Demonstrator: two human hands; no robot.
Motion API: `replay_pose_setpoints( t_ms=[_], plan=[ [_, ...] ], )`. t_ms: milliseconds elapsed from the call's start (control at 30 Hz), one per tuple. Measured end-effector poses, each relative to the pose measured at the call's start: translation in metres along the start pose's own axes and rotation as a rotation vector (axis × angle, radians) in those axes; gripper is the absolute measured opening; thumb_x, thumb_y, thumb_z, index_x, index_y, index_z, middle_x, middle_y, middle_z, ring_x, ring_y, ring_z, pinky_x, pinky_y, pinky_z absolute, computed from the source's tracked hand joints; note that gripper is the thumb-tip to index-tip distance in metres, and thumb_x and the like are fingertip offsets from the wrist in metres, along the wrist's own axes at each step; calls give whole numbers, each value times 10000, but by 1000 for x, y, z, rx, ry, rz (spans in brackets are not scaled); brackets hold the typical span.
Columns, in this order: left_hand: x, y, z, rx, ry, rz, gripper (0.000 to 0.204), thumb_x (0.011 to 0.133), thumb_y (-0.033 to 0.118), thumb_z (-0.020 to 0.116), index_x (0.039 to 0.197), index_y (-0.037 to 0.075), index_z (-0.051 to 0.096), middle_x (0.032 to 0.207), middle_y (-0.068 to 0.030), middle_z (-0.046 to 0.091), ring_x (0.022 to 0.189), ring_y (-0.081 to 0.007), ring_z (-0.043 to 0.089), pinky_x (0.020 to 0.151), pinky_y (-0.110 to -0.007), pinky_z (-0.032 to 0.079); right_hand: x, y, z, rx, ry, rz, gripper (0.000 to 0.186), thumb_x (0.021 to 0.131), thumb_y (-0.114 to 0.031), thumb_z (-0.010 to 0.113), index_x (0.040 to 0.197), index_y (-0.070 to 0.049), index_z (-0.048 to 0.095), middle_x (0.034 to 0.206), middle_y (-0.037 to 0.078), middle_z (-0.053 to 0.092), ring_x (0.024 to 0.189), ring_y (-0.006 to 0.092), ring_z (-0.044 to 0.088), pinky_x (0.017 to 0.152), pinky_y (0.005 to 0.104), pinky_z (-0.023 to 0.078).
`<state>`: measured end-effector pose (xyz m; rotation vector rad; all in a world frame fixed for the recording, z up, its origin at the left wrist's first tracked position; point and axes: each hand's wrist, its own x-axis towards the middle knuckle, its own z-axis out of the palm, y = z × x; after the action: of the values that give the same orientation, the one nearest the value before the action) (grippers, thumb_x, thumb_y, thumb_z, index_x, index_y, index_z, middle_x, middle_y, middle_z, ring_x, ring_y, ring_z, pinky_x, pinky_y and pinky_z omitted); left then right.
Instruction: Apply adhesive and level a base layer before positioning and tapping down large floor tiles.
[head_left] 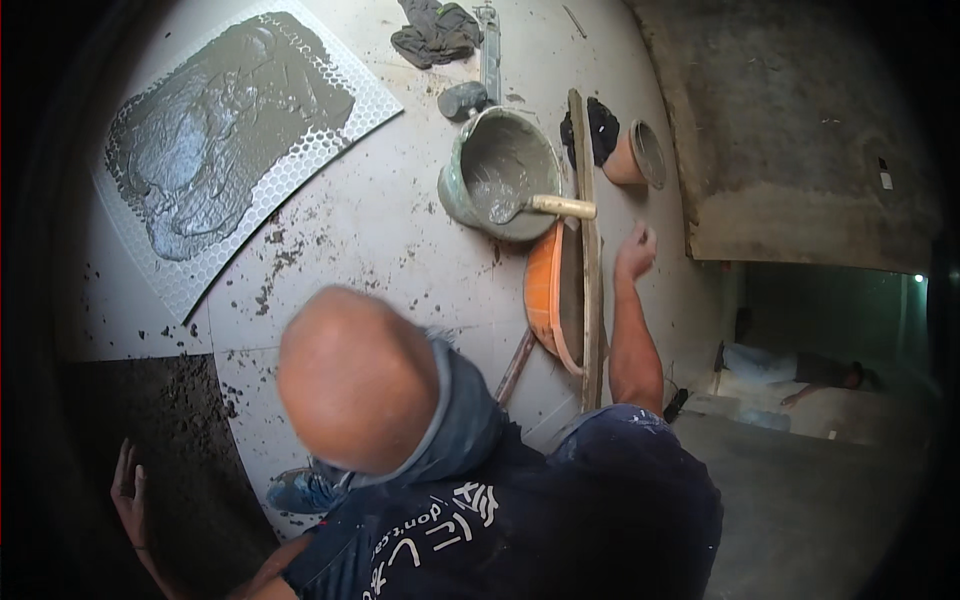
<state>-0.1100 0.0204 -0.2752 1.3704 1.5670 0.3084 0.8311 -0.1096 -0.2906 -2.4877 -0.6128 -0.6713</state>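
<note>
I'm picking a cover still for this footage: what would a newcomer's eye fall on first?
Probably the white honeycomb-patterned slab at upper left, covered with wet-looking grey paste. Next comes the bucket of grey mix near upper centre, a pale handle reaching over its rim. Below it sits the bright orange basin, with the right hand off to its right.

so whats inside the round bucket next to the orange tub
The bucket holds wet grey mortar, with a tool's pale handle sticking out over its edge. The bucket's bottom is covered by mortar, and the tool's working end can't be made out.
</note>
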Motion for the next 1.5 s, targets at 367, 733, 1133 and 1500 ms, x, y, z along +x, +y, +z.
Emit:
replay_pose_setpoints(
  t_ms=[367,733,1133,1500],
  plan=[
    [23,-2,15,135,-48,-90,520,889,185,626,1322,-60,476,1311,-196,542,1212,-272,531,991,-362,425,-5,117,5,54,-1007,573,717,736,-425,780,1220,57,561,1116,165,645,959,260,626,860,363,484],
    [38,108,14,302,72,211,490,847,146,682,1290,-1,531,1245,-202,593,1153,-265,587,985,-353,449,37,-119,-119,25,-645,-210,491,727,-310,781,1047,43,660,971,174,691,892,260,648,826,379,486],
    [50,152,64,640,635,526,647,804,80,656,1400,149,413,1321,-242,458,975,-356,638,820,-372,574,-212,-299,-104,675,-1426,-697,264,780,-178,760,906,6,619,785,117,671,704,166,606,650,322,498],
    [107,39,100,749,672,394,634,847,69,527,1438,217,349,1497,-213,258,1363,-376,317,1114,-450,320,-336,-330,-92,201,-1347,-1319,246,835,-253,651,920,-37,569,830,179,628,754,297,637,667,398,489]
  ],
)
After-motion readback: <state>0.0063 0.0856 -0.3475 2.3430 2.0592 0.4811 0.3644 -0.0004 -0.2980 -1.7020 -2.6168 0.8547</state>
